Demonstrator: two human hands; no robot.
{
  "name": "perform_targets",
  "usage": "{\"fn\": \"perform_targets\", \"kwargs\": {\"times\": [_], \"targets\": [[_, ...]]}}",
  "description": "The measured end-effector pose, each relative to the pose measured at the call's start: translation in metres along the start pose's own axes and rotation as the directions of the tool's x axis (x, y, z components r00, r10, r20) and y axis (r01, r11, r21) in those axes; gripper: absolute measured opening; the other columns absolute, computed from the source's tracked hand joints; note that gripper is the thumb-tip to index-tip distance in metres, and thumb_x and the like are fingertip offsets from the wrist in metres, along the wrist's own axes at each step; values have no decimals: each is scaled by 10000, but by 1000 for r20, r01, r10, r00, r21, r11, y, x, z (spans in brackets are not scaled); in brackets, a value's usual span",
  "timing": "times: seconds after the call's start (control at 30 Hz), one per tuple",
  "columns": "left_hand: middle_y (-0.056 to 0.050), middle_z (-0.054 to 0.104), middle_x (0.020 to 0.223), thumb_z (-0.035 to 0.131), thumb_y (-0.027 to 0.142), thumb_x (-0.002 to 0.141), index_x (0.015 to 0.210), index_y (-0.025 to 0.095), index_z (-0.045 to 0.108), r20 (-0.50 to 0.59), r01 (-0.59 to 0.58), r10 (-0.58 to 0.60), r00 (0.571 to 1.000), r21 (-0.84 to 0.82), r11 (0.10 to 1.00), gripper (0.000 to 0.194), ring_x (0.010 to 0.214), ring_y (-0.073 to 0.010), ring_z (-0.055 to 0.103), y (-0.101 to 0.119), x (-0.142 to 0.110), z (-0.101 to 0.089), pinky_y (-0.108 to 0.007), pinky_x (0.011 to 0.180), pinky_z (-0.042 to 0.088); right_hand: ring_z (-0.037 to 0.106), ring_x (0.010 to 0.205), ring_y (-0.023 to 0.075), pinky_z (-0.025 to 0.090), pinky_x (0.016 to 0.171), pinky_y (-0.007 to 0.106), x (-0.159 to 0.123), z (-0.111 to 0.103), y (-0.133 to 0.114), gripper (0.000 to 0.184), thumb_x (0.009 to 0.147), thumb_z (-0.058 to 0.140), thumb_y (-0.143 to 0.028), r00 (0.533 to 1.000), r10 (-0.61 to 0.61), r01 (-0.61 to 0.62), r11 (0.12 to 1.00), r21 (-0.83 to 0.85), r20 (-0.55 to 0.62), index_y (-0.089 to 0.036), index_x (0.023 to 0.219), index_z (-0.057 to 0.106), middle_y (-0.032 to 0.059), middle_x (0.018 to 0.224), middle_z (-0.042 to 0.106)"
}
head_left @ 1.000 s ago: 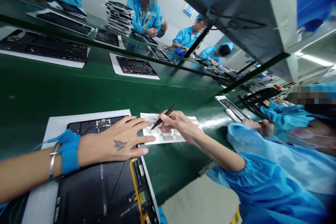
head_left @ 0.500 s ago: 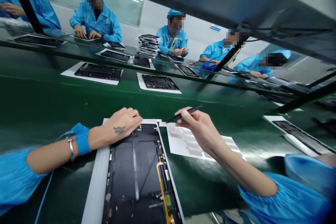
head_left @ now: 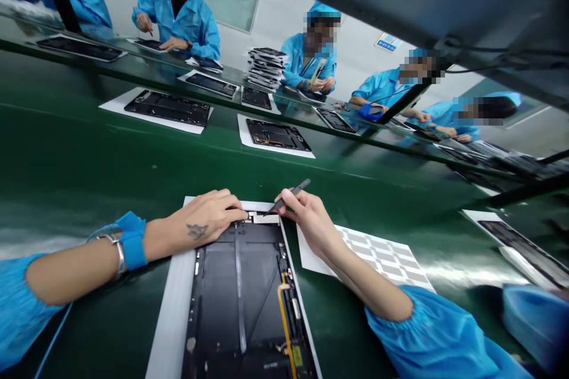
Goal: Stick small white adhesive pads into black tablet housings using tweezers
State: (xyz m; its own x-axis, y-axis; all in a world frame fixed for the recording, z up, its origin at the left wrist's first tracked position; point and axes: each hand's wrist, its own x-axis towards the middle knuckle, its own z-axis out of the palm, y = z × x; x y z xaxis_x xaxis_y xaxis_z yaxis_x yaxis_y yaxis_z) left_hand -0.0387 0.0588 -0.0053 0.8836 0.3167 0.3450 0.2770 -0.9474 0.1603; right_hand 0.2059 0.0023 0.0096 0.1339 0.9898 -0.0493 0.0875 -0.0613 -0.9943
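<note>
An opened black tablet chassis (head_left: 242, 296) lies on a white sheet (head_left: 171, 320) on the green conveyor belt in front of me. My left hand (head_left: 208, 222), with a blue wrist strap, rests with curled fingers on the chassis's top left corner. My right hand (head_left: 306, 219) pinches black tweezers (head_left: 287, 196), whose tip touches the chassis's top edge near a small pale piece. A white sheet of grey sticker pads (head_left: 377, 254) lies just right of the chassis, under my right forearm.
More opened tablets on white sheets (head_left: 275, 136) (head_left: 166, 109) lie farther along the belt (head_left: 66, 166). Across it, several people in blue coats work at a raised shelf beside a stack of trays (head_left: 265, 68). Another tablet (head_left: 520, 243) lies at the right.
My right hand has carried the tweezers from the sticker sheet left to the chassis's top edge. My left hand has curled onto the top left corner. The view swung left.
</note>
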Motion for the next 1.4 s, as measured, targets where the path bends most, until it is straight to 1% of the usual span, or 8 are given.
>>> {"fn": "perform_targets", "kwargs": {"times": [0.2, 0.6, 0.7, 0.83, 1.03, 1.17, 1.27, 1.4], "targets": [[-90, 691, 1093, 379, 88, 1021, 1137, 160, 688, -14, -6, 6, 1000, 0, 1000, 338, 944, -205, 592, 2, 0, -1, -334, 825, 506, 570, 752, 167, 501, 759, 308, 1, -2, 0, 529, 746, 754, -668, 999, 25, -24, 1000, -16, 24, -182, 602, 599, 31, 719, 592], [-90, 686, 1069, 411, 81, 1006, 1145, 148, 684, -24, -14, 14, 1000, 1, 1000, 314, 945, -203, 598, 3, 1, -2, -320, 812, 523, 581, 746, 168, 490, 741, 298, 2, -2, -1, 540, 717, 779, -668, 999, 33, -33, 999, -15, 8, -179, 572, 602, 37, 704, 607], [-90, 681, 1061, 434, 50, 981, 1154, 133, 677, -44, -33, 34, 998, 11, 999, 311, 941, -211, 599, 2, 1, -1, -328, 805, 522, 582, 735, 163, 489, 737, 290, 2, -1, -1, 536, 702, 790, -666, 999, 36, -36, 999, -12, 2, -177, 576, 610, 32, 689, 608], [-78, 684, 1057, 445, 52, 982, 1157, 149, 671, -71, -48, 48, 996, 11, 999, 302, 933, -201, 596, 1, 1, -1, -314, 791, 509, 593, 727, 159, 493, 725, 283, 2, 0, -1, 542, 691, 794, -668, 999, 28, -29, 999, -21, -15, -176, 563, 606, 33, 688, 623], [-81, 676, 1070, 412, 64, 1003, 1156, 157, 662, -63, -46, 45, 997, -9, 999, 307, 946, -200, 576, 1, 0, -1, -316, 803, 498, 591, 701, 152, 509, 720, 286, 3, -1, 1, 522, 684, 803, -659, 1000, 19, -19, 1000, -13, -20, -179, 590, 619, 18, 656, 615], [-85, 644, 1092, 380, 5, 964, 1238, 163, 623, -21, -49, 49, 999, -15, 999, 399, 926, -201, 542, 0, 1, 0, -322, 794, 491, 591, 676, 151, 513, 716, 294, 4, -1, 2, 511, 693, 792, -666, 1000, 8, -9, 1000, -29, -9, -180, 646, 641, 9, 642, 611], [-89, 609, 1116, 370, -11, 940, 1287, 186, 604, 7, -35, 35, 999, -34, 999, 462, 925, -205, 524, -1, 2, 1, -328, 782, 489, 596, 674, 154, 498, 706, 290, 4, -3, 4, 498, 736, 760, -659, 1000, -28, 27, 997, -74, -3, -176, 685, 655, 10, 650, 619], [-87, 592, 1118, 365, 41, 989, 1292, 201, 612, 21, -9, 11, 1000, -79, 997, 422, 932, -204, 522, -1, 2, 0, -334, 794, 495, 614, 680, 174, 482, 693, 299, 4, -6, 5, 463, 835, 675, -623, 991, -131, 136, 962, -238, 34, -175, 719, 667, 21, 668, 647]]}}
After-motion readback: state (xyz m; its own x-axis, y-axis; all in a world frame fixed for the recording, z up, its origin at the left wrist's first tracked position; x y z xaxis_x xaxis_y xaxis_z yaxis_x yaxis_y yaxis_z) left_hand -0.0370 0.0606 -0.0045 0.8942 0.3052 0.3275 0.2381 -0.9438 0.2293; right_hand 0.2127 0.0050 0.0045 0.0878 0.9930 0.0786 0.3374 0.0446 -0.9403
